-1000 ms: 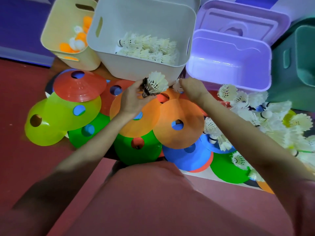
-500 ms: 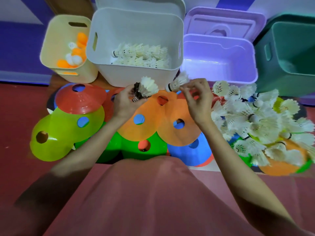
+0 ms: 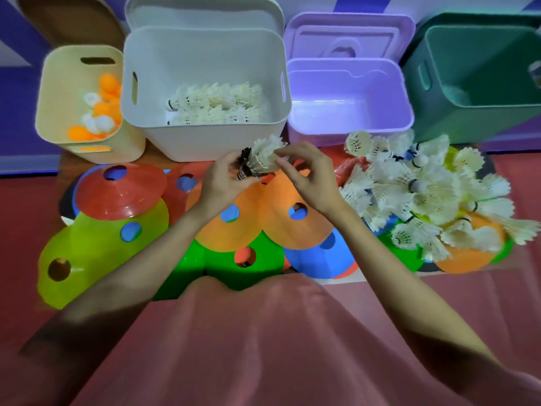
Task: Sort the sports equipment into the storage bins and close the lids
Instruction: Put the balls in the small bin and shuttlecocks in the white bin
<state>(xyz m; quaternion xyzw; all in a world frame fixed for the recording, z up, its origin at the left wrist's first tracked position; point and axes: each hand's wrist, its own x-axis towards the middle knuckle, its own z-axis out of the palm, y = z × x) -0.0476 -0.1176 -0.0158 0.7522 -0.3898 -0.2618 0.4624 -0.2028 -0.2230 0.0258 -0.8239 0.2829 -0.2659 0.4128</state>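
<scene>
1. Left of the white bin [image 3: 205, 142], touching its side wall, stood a cream bin [image 3: 58, 92] with its lid off, holding orange and white balls [image 3: 99, 112] that lay well below its rim.
2. Before the white bin, spread on the floor, lay overlapping flat cones [image 3: 123, 189] in red, yellow-green, green, orange and blue; the yellow-green ones reached furthest out from the white bin on the left side.
3. The white bin itself was open at the top, its lid [image 3: 205, 13] propped upright behind its back rim, with rows of shuttlecocks [image 3: 216, 104] on its floor and free room above them.
4. Just in front of the white bin's near wall, the left hand [image 3: 222, 183] gripped a nested stack of shuttlecocks [image 3: 257, 159], fingers curled round the dark cork end, feathers pointing up toward the bin's rim.
5. The right hand [image 3: 307, 177] met that stack on the side away from the cream bin, thumb and forefinger pinching the feather skirt, the other fingers spread apart.
6. Right of the white bin, wall against wall, sat a purple bin [image 3: 351, 130], its lid [image 3: 348, 36] leaning behind it.
7. Further right of the white bin, a loose pile of shuttlecocks [image 3: 424, 189] covered more cones.
8. Furthest from the white bin stood a green bin [image 3: 468, 118], cut by the right frame edge.
</scene>
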